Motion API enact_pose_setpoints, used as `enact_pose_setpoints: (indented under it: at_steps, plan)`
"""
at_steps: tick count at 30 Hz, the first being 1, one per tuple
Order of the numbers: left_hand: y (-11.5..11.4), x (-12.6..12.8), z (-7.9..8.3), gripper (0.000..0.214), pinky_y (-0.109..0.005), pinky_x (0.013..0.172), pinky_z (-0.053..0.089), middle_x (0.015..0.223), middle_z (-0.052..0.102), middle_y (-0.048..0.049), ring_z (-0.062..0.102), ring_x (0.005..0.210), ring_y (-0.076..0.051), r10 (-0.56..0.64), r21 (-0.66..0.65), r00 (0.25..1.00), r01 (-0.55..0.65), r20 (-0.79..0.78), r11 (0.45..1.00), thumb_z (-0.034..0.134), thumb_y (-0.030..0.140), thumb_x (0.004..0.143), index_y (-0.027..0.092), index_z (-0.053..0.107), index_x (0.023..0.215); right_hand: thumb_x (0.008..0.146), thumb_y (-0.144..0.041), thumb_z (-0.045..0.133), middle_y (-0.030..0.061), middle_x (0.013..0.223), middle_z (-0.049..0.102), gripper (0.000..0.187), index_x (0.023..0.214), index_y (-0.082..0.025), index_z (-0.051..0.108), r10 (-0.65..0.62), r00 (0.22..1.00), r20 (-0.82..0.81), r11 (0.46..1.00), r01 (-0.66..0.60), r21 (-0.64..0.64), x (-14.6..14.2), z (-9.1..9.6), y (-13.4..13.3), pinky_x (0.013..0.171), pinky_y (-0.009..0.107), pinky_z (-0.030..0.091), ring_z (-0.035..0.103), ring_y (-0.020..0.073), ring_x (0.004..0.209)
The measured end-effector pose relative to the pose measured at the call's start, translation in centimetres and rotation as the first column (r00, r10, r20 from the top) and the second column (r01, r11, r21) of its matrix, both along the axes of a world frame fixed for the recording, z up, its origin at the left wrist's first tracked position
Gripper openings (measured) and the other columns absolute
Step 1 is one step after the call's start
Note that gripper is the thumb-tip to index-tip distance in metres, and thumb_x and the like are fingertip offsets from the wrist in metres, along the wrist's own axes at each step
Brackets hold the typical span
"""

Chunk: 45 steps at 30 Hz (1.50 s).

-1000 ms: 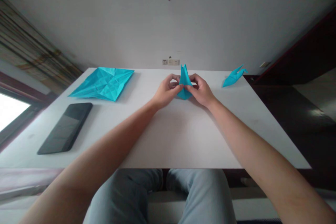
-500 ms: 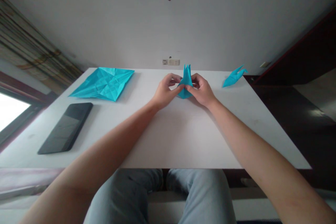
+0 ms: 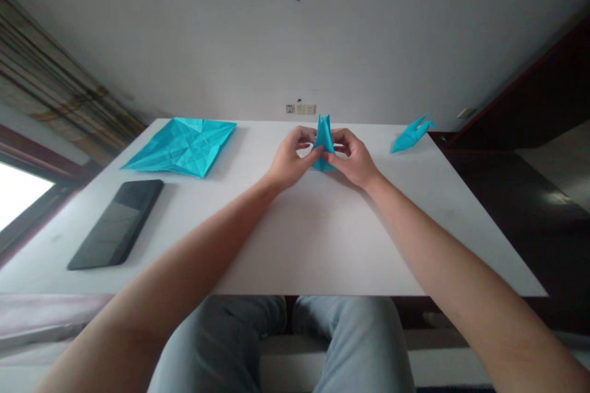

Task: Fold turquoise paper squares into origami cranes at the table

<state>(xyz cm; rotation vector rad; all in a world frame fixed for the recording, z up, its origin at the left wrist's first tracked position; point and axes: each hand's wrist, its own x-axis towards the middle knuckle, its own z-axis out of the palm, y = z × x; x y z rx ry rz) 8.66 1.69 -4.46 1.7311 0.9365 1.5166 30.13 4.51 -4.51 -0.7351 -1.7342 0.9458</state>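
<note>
A folded piece of blue origami paper [image 3: 324,136] stands upright between my hands above the far middle of the table, its narrow points facing up. My left hand [image 3: 296,156] pinches its left side, thumb on the near face and fingers behind. On the opposite side my right hand [image 3: 351,156] grips it the same way, the thumbs nearly meeting at the front. The fingertips partly cover the lower part of the paper. Off to the right rests a finished blue paper crane [image 3: 412,135].
A creased, unfolded blue sheet [image 3: 184,146] lies at the back left of the white table [image 3: 313,245]. Nearer on the left is a black phone [image 3: 117,224]. Behind the table rises a grey wall with sockets [image 3: 300,109].
The folded paper has turned and shifted slightly left, and its upper points look more spread. Both hands keep their hold on it, with small finger shifts.
</note>
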Motion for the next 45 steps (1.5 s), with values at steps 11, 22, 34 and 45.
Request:
enact_pose_setpoints:
  at_steps: [11,22,34,45]
  plan:
    - [1.5,-0.3,-0.5,0.038,-0.029,0.076,0.059,0.118,0.076,-0.0032,0.074,0.088,-0.016,0.089,-0.094,0.970,-0.069,0.226,0.993,0.088,0.046,0.096,0.029,0.058,0.113,0.086,-0.089,0.092,0.0010,0.106,0.079,0.064,0.106,-0.032,0.071,-0.098,0.992,-0.075,0.995,0.097,-0.015,-0.4,0.3,0.2,0.094,0.043,0.061,0.074,0.0247,0.101]
    - [0.6,-0.3,0.2,0.064,-0.037,0.093,0.064,0.111,0.083,-0.0073,0.078,0.105,-0.026,0.073,-0.136,0.984,-0.050,0.165,0.989,0.078,0.088,0.102,0.025,0.078,0.113,0.082,-0.090,0.097,0.0009,0.102,0.080,0.066,0.101,-0.031,0.075,-0.095,0.995,-0.010,0.994,0.095,-0.047,-0.1,0.0,0.6,0.089,0.042,0.062,0.075,0.0242,0.096]
    - [2.3,-1.2,-1.2,0.050,-0.036,0.101,0.060,0.114,0.075,-0.0088,0.070,0.117,-0.027,0.212,-0.071,0.976,-0.208,0.058,0.976,0.086,0.073,0.103,0.024,0.078,0.096,0.092,-0.083,0.089,0.0032,0.109,0.080,0.057,0.119,-0.034,0.081,-0.038,0.998,-0.049,0.999,0.037,-0.017,-0.2,0.9,-0.2,0.085,0.041,0.066,0.072,0.0246,0.094]
    - [2.2,-0.9,-1.0,0.065,-0.037,0.088,0.062,0.087,0.067,-0.0013,0.064,0.087,-0.022,0.028,-0.135,0.977,0.001,0.213,0.991,0.079,0.092,0.101,0.028,0.068,0.094,0.084,-0.083,0.095,-0.0001,0.118,0.076,0.088,0.155,-0.044,0.059,-0.017,0.995,-0.099,0.997,0.010,-0.074,-0.1,-0.1,0.2,0.074,0.036,0.065,0.071,0.0202,0.083]
